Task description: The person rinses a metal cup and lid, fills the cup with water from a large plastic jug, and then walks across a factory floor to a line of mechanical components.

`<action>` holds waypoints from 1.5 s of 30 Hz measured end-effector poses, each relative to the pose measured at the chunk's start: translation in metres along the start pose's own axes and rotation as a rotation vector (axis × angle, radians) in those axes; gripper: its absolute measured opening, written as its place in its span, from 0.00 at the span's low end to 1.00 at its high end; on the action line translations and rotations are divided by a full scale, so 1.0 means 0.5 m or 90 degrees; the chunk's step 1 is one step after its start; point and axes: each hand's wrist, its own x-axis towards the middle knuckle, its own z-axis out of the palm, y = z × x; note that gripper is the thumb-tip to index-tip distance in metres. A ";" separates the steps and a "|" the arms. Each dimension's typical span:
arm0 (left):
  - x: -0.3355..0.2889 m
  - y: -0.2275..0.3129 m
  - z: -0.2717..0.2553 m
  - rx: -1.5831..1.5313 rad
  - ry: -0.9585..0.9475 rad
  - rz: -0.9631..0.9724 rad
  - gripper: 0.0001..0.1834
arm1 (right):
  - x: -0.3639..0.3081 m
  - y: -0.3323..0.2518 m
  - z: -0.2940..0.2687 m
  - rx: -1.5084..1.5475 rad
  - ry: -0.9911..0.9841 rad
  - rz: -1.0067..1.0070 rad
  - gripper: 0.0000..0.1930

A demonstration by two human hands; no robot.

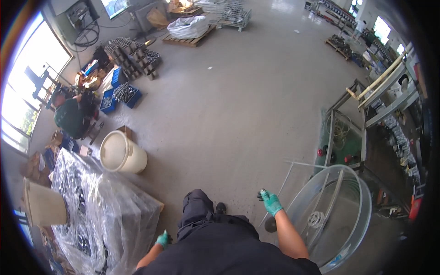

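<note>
I stand on a grey workshop floor, looking down at my dark trousers and shoes. My right hand (270, 201), in a green glove, is closed around a small grey part held above the floor, just left of a clear plastic drum (364, 206). My left hand (163, 239), also in a green glove, hangs at my side with the fingers curled; whether it holds anything is unclear. It is next to a pallet stack wrapped in clear plastic film (105, 211).
A cream bucket (123, 153) stands on the floor ahead left. A person in green (71, 117) sits at the far left among blue crates (120, 94) of metal parts. A metal rack and workbench (389, 114) line the right side. Pallets (188, 40) lie far ahead.
</note>
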 end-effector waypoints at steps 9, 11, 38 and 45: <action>0.468 0.552 -0.161 -0.200 -0.036 -0.221 0.32 | 0.211 0.194 -0.129 0.143 0.243 0.520 0.19; 0.614 0.774 -0.245 -0.229 0.001 -0.148 0.30 | 0.286 0.118 -0.155 0.111 0.188 0.534 0.19; 1.561 2.259 -0.355 0.353 -0.043 0.142 0.25 | 1.923 -0.735 -0.904 0.269 0.340 0.302 0.16; 1.837 3.337 -0.273 -0.009 -0.044 0.180 0.26 | 2.185 -0.901 -1.026 0.143 0.118 0.521 0.17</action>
